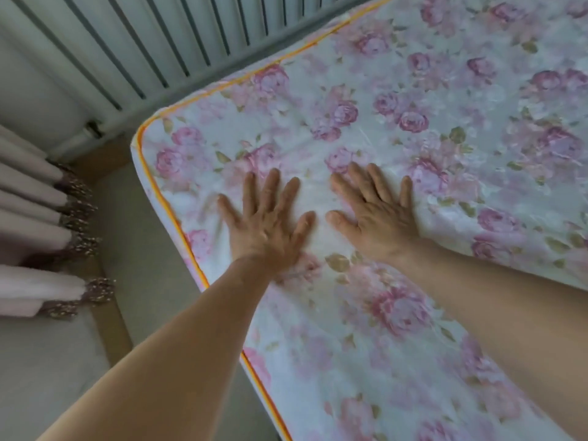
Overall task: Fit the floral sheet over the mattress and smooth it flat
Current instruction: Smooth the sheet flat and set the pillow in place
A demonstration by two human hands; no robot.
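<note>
A white floral sheet (397, 148) with pink roses and green leaves covers the mattress top, and an orange piped edge (178, 227) runs round the near-left corner. My left hand (270, 221) lies flat on the sheet near that corner, fingers spread and straight. My right hand (374, 211) presses flat beside it, a little to the right, fingers also straight. Small creases show in the cloth just left of my left hand. The sheet's right part lies in a raised fold behind my right wrist.
A white ribbed radiator (152, 49) runs along the wall behind the mattress. Pale pink curtains (35, 224) with a beaded hem hang at the left. A strip of floor (136, 237) lies between curtains and bed.
</note>
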